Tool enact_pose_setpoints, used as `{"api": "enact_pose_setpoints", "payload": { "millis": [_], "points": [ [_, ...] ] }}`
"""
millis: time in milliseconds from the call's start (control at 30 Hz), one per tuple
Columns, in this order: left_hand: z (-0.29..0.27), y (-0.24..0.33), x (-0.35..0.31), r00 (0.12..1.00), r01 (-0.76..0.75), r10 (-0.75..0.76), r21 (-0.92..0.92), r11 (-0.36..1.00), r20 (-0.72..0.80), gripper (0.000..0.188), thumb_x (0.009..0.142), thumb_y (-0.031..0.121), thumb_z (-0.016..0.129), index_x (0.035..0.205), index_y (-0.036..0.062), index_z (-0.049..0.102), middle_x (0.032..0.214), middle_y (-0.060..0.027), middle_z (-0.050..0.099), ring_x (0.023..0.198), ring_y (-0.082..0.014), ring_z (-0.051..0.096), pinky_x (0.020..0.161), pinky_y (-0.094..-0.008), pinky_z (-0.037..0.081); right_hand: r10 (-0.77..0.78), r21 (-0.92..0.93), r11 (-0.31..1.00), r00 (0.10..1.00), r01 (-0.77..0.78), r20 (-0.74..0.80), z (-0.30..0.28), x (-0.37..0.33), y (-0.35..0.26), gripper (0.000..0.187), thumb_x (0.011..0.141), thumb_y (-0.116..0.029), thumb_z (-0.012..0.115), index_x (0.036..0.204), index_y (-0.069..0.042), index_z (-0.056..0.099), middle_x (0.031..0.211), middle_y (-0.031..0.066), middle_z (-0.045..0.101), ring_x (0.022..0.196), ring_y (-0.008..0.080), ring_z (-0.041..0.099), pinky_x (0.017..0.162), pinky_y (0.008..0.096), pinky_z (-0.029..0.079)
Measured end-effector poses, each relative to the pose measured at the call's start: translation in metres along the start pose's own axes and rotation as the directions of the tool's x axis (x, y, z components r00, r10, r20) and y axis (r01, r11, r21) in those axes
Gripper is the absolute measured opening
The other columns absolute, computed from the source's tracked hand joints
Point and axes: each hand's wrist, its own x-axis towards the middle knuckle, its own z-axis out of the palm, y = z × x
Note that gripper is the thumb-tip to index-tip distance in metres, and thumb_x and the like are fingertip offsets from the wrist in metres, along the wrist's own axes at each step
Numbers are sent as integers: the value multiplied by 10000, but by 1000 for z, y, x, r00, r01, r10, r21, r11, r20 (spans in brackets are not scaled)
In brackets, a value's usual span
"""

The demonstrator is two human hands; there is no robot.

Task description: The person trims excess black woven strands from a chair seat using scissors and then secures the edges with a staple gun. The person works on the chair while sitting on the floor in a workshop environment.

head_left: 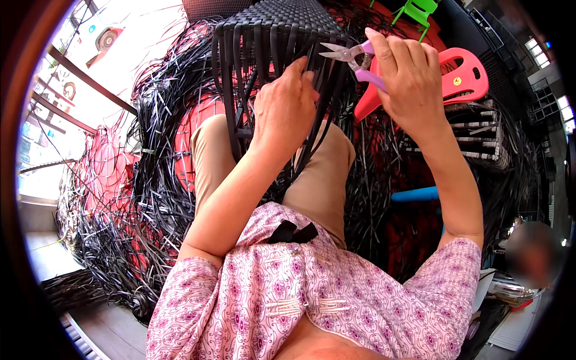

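Note:
A black woven piece of furniture (276,15) stands between my knees, its weave tight at the top. Loose flat black strips (239,66) hang from its near edge. My left hand (285,108) is closed at these strips with fingers bent; it seems to pinch one, though the hand itself hides most of the grip. In my right hand (414,78) is a pair of pruning shears (367,77) with purple handles and a coiled spring. Their blades are apart and point left, a little to the right of the weave and my left fingertips.
Heaps of loose black strips (159,150) cover the red floor around my legs. To the right stand a red plastic chair (465,75) and a dark woven frame (480,135), with a blue bar (415,194) below. Farther back is a green chair (417,12). Someone's blurred head shows at the right edge.

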Motion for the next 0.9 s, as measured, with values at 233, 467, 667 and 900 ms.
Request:
{"api": "enact_pose_setpoints", "payload": {
  "millis": [233, 467, 667, 900],
  "points": [
    [11, 5, 15, 959, 283, -254, -397, 873, 125, 326, 971, 237, 584, 1080, -54, 682, 666, -73, 678, 559, -110, 606, 561, -265, 495, -12, -102, 995, 1000, 14, 18, -4, -6, 4, 653, 809, -304, 758, 1388, -87, 547, 1082, 38, 584, 988, 217, 550, 894, 378, 406],
    [-7, 20, 15, 923, 380, -323, -642, 666, 211, 243, 957, 226, 631, 928, 0, 717, 629, -1, 608, 527, -39, 502, 506, -195, 403, -23, -139, 990, 994, 8, -106, -2, 0, 3, 640, 800, -320, 757, 1375, -111, 569, 1076, 23, 588, 988, 195, 557, 897, 374, 406],
    [-7, 20, 17, 907, 400, -323, -795, 455, 271, 199, 983, 185, 639, 944, 1, 706, 609, 26, 560, 474, -31, 430, 446, -181, 337, -95, -213, 975, 981, 58, -168, 8, 13, 4, 536, 813, -213, 706, 1331, -120, 602, 1012, 2, 565, 937, 160, 555, 862, 344, 423],
    [-14, 23, 21, 889, 430, -327, -831, 353, 321, 190, 986, 164, 634, 956, -14, 692, 603, 28, 542, 469, -30, 416, 440, -172, 327, -179, -203, 970, 960, 136, -213, 9, 29, 13, 455, 827, -177, 646, 1275, -102, 622, 894, -11, 524, 840, 139, 522, 771, 311, 417]
  ]
}}
